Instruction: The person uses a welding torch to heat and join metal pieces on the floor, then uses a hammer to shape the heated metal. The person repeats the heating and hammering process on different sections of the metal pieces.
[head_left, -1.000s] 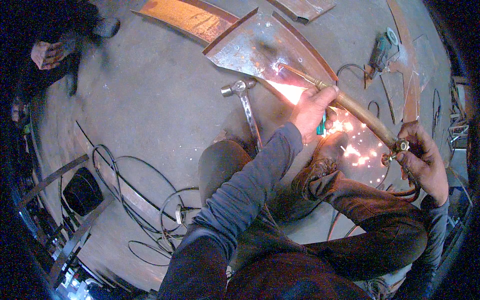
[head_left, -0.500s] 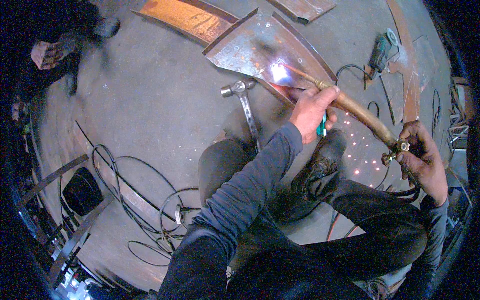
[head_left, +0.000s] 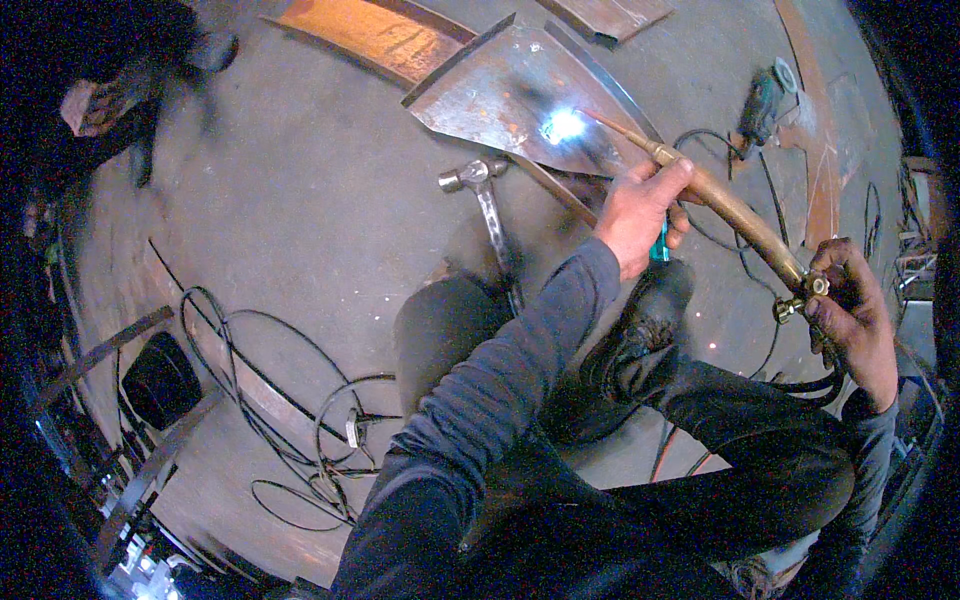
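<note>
My left hand (head_left: pixel 640 215) is closed round the front of a brass gas torch (head_left: pixel 735 210). A small teal object (head_left: pixel 660 243) shows beneath its fingers, mostly hidden by them. At the torch's rear end my right hand (head_left: pixel 855 325) grips the part with the brass valve knobs (head_left: pixel 805 297), thumb and fingers around them. The thin copper-coloured tip points up-left over a bent steel plate (head_left: pixel 480 85) with raised edges. A white-blue glare (head_left: pixel 563 125) lies by the tip, hiding the surface there. Close to my knee a ball-peen hammer (head_left: pixel 488 205) rests, head away from me.
A rusty orange steel channel (head_left: pixel 370 35) lies beyond the plate. At the right are an angle grinder (head_left: pixel 765 105) and a rusty strip (head_left: pixel 822 180). Coiled black cable (head_left: pixel 235 370) lies at the left. Another person's hand (head_left: pixel 95 105) shows at the upper left.
Both hands and the torch have shifted slightly right, and the tip has drawn back from the plate's glowing spot. Most of the sparks on the floor and the red glow at the plate's edge are gone.
</note>
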